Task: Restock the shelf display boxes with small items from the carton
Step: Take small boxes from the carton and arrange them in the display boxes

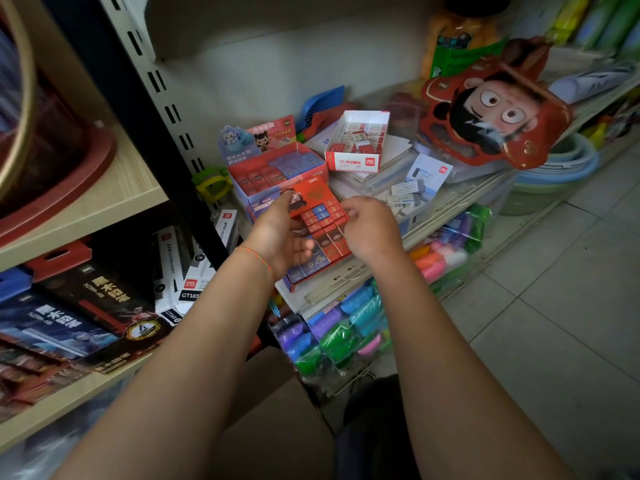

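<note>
A red display box [327,233] packed with rows of small red and blue erasers lies tilted at the front edge of the metal shelf [450,199]. My left hand [280,237] grips its left side, with the thumb up against the red cartoon flap. My right hand [372,226] has its fingers curled at the box's right edge; the fingertips are hidden. Behind it stands a second display box [277,168] with a cartoon header card, full of red and blue erasers. A brown carton [273,410] sits low between my forearms.
A white box of erasers [356,143] rests on papers further back, and loose white erasers [405,195] lie to the right. A red cartoon-face pack [491,116] leans behind. Bags of coloured clay [346,327] hang below the shelf. Pen boxes [104,306] fill the wooden shelf at left.
</note>
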Available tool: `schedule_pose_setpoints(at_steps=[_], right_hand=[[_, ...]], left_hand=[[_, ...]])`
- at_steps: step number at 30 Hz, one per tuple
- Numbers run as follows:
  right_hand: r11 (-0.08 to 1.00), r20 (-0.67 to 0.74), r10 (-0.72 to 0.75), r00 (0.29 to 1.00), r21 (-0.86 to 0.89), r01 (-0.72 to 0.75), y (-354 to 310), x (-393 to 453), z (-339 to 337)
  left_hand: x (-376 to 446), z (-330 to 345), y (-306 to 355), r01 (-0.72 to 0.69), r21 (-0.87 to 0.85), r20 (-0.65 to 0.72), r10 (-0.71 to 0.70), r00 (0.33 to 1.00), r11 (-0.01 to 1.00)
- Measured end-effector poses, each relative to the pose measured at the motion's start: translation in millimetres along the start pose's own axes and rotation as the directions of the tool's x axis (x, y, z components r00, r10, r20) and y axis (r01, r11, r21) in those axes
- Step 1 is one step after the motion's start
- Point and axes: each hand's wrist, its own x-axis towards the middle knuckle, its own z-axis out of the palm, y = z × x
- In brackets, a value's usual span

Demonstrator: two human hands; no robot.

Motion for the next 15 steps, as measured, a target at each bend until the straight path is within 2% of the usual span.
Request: schedule_pose_setpoints(at_steps=[4, 9, 15], right_hand=[[0.999, 0.023, -0.024, 0.999, -0.023, 0.024, 1.1, -0.7, -1.5], [0.988, 0.058, -0.079, 0.995, -0.131, 0.086, -0.9, -1.9, 1.5], [0.991, 0.046, -0.084, 0.995, -0.103, 0.089, -1.7, -5.0, 3.9]], left_hand=[[1.0, -1.2, 1.5, 0.010, -0.015, 0.012, -0.010, 1.000, 1.000], [2.4, 0.5, 3.7, 0.028, -0.029, 0.031, -0.027, 0.999, 0.999], [-3.1, 1.3, 0.3, 0.008, -0.030, 0.004, -0.008, 1.000, 1.000]])
